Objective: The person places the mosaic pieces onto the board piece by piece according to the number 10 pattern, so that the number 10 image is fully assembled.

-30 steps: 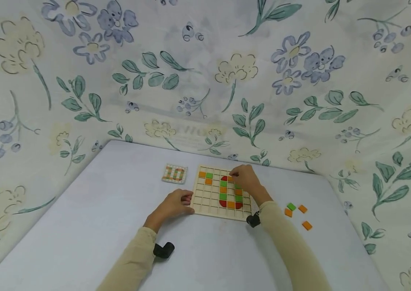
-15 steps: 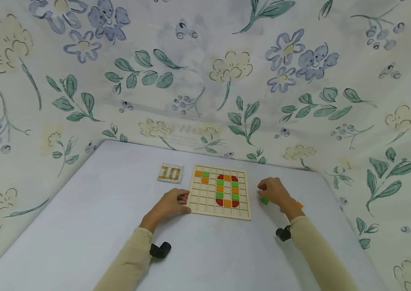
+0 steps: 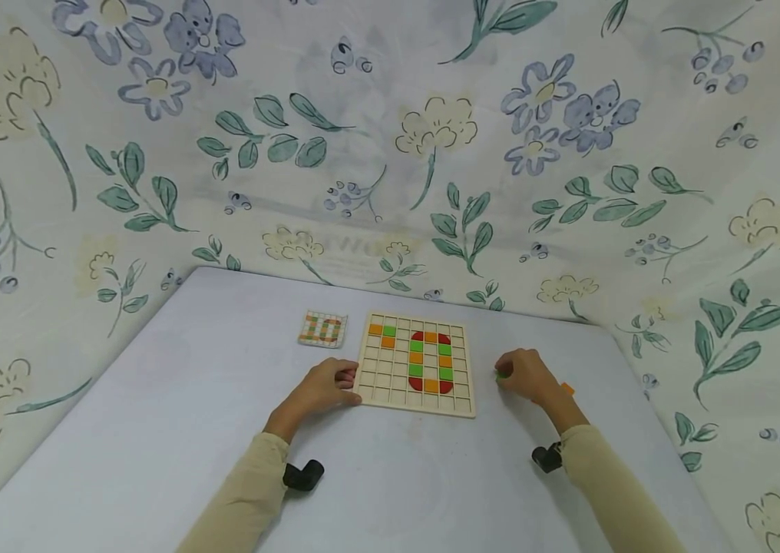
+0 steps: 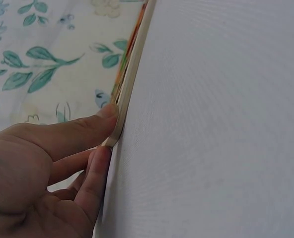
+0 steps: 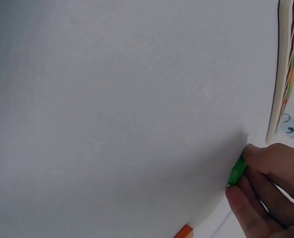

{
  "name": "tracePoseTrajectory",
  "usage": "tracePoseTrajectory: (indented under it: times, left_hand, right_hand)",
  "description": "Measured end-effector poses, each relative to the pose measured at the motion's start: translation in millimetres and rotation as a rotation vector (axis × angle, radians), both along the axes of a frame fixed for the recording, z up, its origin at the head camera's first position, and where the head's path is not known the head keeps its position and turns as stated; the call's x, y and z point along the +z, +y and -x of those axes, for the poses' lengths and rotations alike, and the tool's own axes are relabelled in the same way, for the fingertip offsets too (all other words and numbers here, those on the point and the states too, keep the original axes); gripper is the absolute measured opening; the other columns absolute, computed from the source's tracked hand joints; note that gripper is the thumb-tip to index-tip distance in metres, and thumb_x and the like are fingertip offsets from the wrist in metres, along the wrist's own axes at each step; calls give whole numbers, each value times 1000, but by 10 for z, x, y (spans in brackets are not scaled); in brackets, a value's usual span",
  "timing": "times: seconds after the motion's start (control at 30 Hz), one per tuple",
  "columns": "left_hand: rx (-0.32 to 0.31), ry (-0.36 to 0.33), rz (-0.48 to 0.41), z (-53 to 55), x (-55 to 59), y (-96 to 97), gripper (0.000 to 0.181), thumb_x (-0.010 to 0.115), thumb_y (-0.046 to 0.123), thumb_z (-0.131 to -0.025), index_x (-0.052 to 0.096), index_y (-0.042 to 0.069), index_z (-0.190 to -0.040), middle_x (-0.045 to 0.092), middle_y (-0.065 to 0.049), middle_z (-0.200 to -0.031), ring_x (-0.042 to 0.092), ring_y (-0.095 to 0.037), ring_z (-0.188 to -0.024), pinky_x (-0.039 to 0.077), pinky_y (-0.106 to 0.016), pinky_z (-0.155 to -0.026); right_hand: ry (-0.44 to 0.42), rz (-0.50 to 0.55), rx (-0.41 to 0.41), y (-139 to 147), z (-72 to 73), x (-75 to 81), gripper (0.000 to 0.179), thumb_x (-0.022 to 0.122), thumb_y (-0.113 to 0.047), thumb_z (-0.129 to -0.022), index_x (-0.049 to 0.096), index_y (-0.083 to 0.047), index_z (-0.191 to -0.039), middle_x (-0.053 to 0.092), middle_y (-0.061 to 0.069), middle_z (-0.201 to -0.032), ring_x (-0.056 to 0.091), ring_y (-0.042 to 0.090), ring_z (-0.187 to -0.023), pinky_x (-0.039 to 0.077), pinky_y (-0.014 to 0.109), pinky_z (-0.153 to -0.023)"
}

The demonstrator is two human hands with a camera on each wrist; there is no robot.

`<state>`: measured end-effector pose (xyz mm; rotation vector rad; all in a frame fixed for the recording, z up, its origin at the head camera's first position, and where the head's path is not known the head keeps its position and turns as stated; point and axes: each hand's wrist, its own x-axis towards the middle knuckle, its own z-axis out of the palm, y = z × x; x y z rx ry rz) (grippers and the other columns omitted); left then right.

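A square wooden grid board (image 3: 383, 378) lies on the table, with orange and green tiles at its upper left and a ring of red, orange and green tiles right of its middle. At its lower left corner, my left hand (image 3: 321, 388) grips the edge, thumb (image 4: 95, 130) on top and fingers lower down, against the side or underneath. Right of the board, my right hand (image 3: 527, 375) pinches a small green tile (image 5: 238, 171) between thumb and fingers, close to the tabletop. Part of an orange tile (image 3: 567, 389) shows beyond the right wrist; other loose tiles are hidden.
A small pattern card (image 3: 322, 329) with a printed coloured grid lies left of the board. The white table (image 3: 176, 399) meets a floral-patterned cloth wall (image 3: 362, 261) at its back. Black wrist cameras stick out from both sleeves.
My right hand has left the top of the tile ring, where an orange tile now shows, and moved right to pinch a green tile. My left hand keeps its grip on the board.
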<state>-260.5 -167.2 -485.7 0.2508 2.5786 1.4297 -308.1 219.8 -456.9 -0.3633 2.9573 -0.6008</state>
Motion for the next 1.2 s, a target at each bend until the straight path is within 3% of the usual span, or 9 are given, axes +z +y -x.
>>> tracePoseTrajectory:
  times: [0.2, 0.37, 0.6, 0.93, 1.2]
  left_hand:
    - [1, -6, 0, -7, 9, 6, 64, 82, -6, -72, 54, -11, -130, 59, -10, -105, 61, -21, -99, 56, -24, -86]
    - [2, -10, 7, 3, 16, -9, 64, 82, -5, -73, 54, -10, -130, 60, -9, -104, 61, -21, -99, 56, -24, -86]
    - [1, -1, -9, -7, -4, -20, 64, 82, -5, -72, 54, -11, -130, 60, -10, -105, 62, -23, -101, 57, -24, -85]
    - [-1, -4, -32, -5, -19, -21, 64, 82, -5, -73, 54, -10, -131, 61, -9, -106, 62, -22, -102, 57, -25, -86]
    - [2, -21, -33, -12, 7, -17, 63, 82, -5, -73, 54, -10, -130, 62, -9, -104, 63, -20, -99, 57, -25, -85]
  right_hand:
    - [26, 23, -4, -17, -14, -3, 22, 75, -3, -78, 73, 0, -99, 70, 7, -91, 63, 19, -84, 58, 37, -76]
    - [100, 75, 31, -183, 40, -8, 24, 75, -4, -78, 73, 2, -101, 71, 7, -90, 63, 18, -82, 59, 33, -73]
    - [130, 154, 90, -679, 125, -6, 25, 77, -9, -80, 74, 1, -103, 69, 4, -89, 59, 16, -79, 57, 30, -71]
    - [176, 218, 300, -1470, 203, 11, 22, 77, -7, -83, 74, 1, -103, 71, 8, -98, 63, 17, -82, 58, 29, -72]
    - [123, 183, 296, -1858, 241, -34, 21, 75, -8, -84, 75, -1, -104, 72, 6, -98, 64, 15, -85, 58, 27, -78]
